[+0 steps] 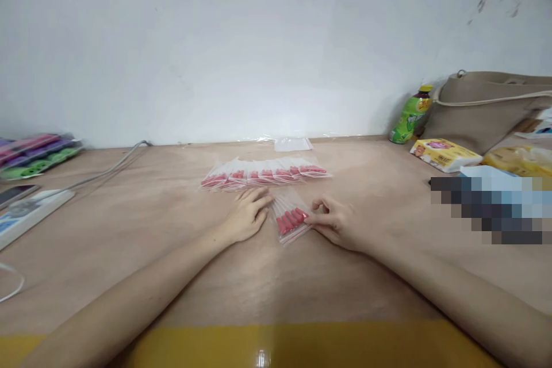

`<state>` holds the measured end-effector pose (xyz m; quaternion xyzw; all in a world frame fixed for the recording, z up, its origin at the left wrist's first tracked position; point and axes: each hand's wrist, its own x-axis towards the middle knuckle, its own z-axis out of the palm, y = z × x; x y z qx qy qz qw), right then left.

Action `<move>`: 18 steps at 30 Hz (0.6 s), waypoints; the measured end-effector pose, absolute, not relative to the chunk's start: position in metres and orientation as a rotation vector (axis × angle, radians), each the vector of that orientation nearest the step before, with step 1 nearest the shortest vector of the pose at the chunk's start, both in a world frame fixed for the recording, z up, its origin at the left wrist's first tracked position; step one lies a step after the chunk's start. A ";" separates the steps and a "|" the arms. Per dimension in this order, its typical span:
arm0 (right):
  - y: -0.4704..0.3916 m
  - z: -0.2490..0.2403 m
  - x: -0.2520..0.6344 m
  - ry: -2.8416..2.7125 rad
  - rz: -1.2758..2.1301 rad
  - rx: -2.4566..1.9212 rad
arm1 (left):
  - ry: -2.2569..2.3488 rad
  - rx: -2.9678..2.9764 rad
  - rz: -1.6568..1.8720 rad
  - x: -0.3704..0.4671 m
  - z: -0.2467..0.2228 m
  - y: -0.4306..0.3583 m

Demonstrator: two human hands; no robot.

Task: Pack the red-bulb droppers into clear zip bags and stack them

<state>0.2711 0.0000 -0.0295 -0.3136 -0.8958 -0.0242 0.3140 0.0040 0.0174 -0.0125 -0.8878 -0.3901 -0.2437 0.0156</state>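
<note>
A small clear zip bag [293, 219] lies on the table between my hands. Inside it, several short red pieces [290, 222] are lined up side by side, with thin pale parts running away from me; their exact kind is unclear. The bag's zip edge faces me. My right hand [336, 221] pinches the bag's right side between thumb and forefinger, beside the last red piece. At the bag's left edge rests my left hand [250, 214], fingers bent and apart, its fingertips touching the plastic. Beyond my hands, several similar filled bags [263, 175] overlap in a row.
A white packet [293, 144] lies by the wall. On the right are a green drink bottle [410, 116], a yellow tissue pack [446, 154] and a beige handbag [483, 106]. On the left are colourful packs [38, 155], a phone [17, 195] and a power strip [38, 215] with its cable.
</note>
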 end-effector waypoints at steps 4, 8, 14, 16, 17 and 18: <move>-0.004 -0.026 0.254 -2.462 -0.246 -0.703 | -1.057 -2.860 -0.814 -0.001 -0.007 -0.003; -0.002 -0.026 0.248 -2.466 -0.367 -0.635 | -0.774 -2.914 -0.867 -0.006 -0.010 -0.024; -0.002 -0.030 0.251 -2.390 -0.496 -0.643 | -0.651 -2.695 -0.890 -0.014 -0.020 -0.018; -0.003 -0.029 0.249 -2.392 -0.505 -0.665 | -0.629 -2.667 -0.871 -0.015 -0.021 -0.015; -0.003 -0.028 0.248 -2.397 -0.505 -0.676 | -0.615 -2.653 -0.855 -0.015 -0.020 -0.014; -0.003 -0.027 0.247 -2.404 -0.504 -0.686 | -0.604 -2.640 -0.841 -0.016 -0.020 -0.013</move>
